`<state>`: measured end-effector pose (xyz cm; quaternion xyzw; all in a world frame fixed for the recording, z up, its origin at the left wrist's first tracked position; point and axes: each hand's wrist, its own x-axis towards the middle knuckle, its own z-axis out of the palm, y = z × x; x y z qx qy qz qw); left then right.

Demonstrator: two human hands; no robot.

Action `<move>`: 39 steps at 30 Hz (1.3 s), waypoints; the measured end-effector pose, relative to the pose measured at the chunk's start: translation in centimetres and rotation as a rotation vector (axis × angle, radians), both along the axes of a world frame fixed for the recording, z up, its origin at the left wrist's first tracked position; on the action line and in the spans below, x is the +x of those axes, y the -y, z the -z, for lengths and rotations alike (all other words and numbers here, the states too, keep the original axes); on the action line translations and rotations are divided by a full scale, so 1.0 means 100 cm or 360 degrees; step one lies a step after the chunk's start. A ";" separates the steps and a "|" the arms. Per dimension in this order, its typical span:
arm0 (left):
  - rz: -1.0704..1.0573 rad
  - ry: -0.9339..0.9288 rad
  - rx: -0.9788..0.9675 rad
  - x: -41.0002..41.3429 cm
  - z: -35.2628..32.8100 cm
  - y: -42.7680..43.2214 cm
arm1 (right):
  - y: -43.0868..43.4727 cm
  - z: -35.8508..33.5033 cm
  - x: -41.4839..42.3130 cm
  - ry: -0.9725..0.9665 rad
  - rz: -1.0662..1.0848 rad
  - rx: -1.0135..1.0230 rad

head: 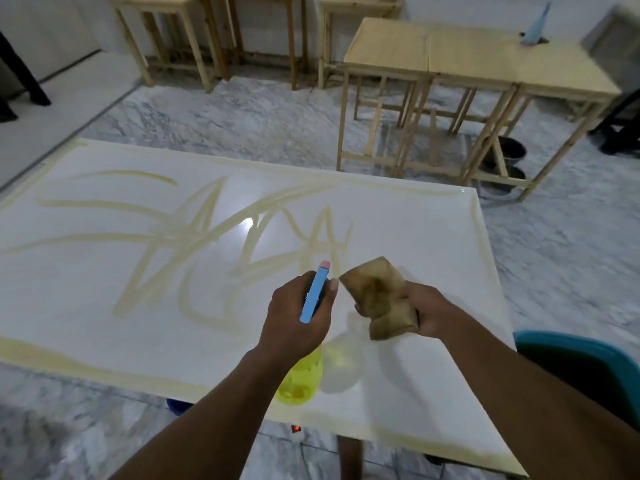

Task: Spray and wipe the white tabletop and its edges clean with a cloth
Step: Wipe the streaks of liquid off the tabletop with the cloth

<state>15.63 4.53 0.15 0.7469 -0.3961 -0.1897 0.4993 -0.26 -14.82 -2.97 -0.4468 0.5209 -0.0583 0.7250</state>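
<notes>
- The left hand (294,313) was wrapped around the neck of a spray bottle (300,379), its yellow-green body hanging below the wrist and its blue trigger head (314,293) pointing away from the person toward the middle of the white tabletop (86,306).
- The right hand (424,311) was closed on a bunched brown cloth (379,297), held up just beside the nozzle and, as far as could be judged, off the surface.
- Both hands hovered over the tabletop's near right part; whether a finger lay on the trigger could not be told.
- Yellowish streaks (207,216) crossed the tabletop from the left edge to past the centre, and a yellowish band (69,367) followed the near and far edges.
- The step in hand looked like spraying, with most wiping not yet done.
- To do it well, the nozzle probably wanted aiming at the thick streaks in the centre, tilted down so mist landed on the surface rather than on the marble floor (242,112).
- The cloth was best kept clear of the spray path, then pressed flat and drawn in overlapping passes toward one edge.
- The cloth already looked soiled, so refolding to a cleaner face would likely avoid smearing.
- The edge bands deserved a separate pass, with the cloth folded over the rim.
</notes>
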 end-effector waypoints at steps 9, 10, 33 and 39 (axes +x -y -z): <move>0.0001 -0.0040 0.0073 0.029 0.006 0.126 | 0.222 0.001 0.080 -0.0746 -0.0483 -0.1121; -0.0002 -0.0027 0.0070 0.033 0.007 0.137 | 0.239 0.008 0.091 -0.0840 -0.0580 -0.1309; -0.0060 0.0059 0.0181 0.088 -0.005 0.039 | -0.046 0.102 0.079 -0.1097 -0.1338 -0.1671; 0.0010 0.0015 0.0169 0.094 -0.003 -0.039 | -0.163 0.101 0.048 -0.1054 -0.1265 -0.1667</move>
